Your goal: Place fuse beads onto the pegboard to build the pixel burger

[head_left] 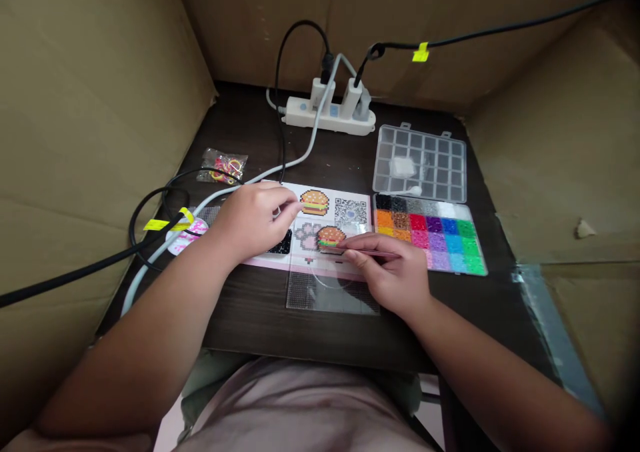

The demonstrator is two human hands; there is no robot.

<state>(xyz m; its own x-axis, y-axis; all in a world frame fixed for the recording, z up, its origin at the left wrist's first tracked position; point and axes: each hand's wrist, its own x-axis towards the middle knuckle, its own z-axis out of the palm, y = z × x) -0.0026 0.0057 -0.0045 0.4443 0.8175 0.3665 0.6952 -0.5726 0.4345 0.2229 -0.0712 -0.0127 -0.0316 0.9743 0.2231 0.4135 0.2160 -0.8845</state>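
Observation:
My right hand [397, 275] grips thin pinkish tweezers [376, 253], their tip at a pixel burger [331, 236] seen on the clear pegboard [307, 297]. The board overlaps a printed pattern sheet [311, 189] with a second burger picture [314, 202] and a QR code. Beside that picture, my left hand [255, 219] hovers with thumb and fingertips pinched together; what lies between them, if anything, is too small to make out. Below it shows a tray of black beads [283, 243], partly covered by the hand.
A sorted bead box [435, 224] lies at right, its clear compartment lid [440, 165] behind it. A white power strip [330, 115] stands at the back. Cables cross the left side, near a small packet of colourful rings [223, 167]. Cardboard walls enclose the table.

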